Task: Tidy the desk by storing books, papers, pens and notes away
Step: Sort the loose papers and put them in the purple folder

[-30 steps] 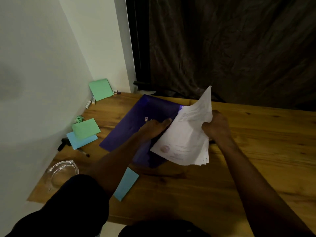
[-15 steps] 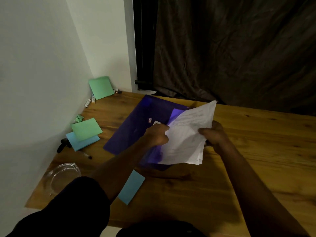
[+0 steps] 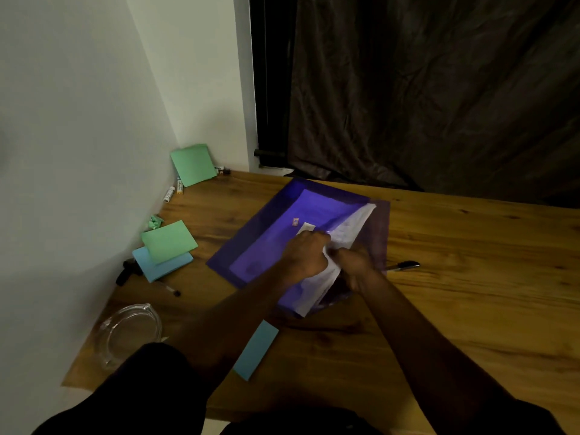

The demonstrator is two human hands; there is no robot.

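**Spotter:** What's closest to you that worries me?

**Operator:** Nearest the table [image 3: 455, 309] edge I've got a blue sticky pad [image 3: 255, 353] lying just beside my left forearm, and a clear glass dish [image 3: 128, 331] off at the left corner. If I swing that arm back carelessly, the pad slides off the edge; the dish sits close enough to the rim to go too.

**Spotter:** And the hands?

**Operator:** Left hand [image 3: 306, 254] has its fingers closed on the top flap of the purple plastic folder [image 3: 270, 246], lifting it. Right hand [image 3: 356, 265] has its fingers pinched on the sheaf of white papers [image 3: 351, 227], which is partly inside the folder's open side, the near corner poking out below my wrists. The light is dim, so I can't say whether every sheet is under the flap or some are riding on top. That's my main risk: push now and the loose sheets buckle or crease against the folder's lip.

**Spotter:** Anything beyond that?

**Operator:** A black pen [image 3: 403, 265] lies just beside the folder's right edge, near my right wrist. Shoving the papers in could nudge the folder into it and roll it away. Farther left, green and blue sticky pads [image 3: 166, 249] are stacked near the wall, with a marker beside them, a crumpled green note [image 3: 154, 221] behind, another green pad [image 3: 193, 164] propped in the corner, and small markers [image 3: 174, 191] along the wall. Those are well apart from my hands, so I judge them safe for now.
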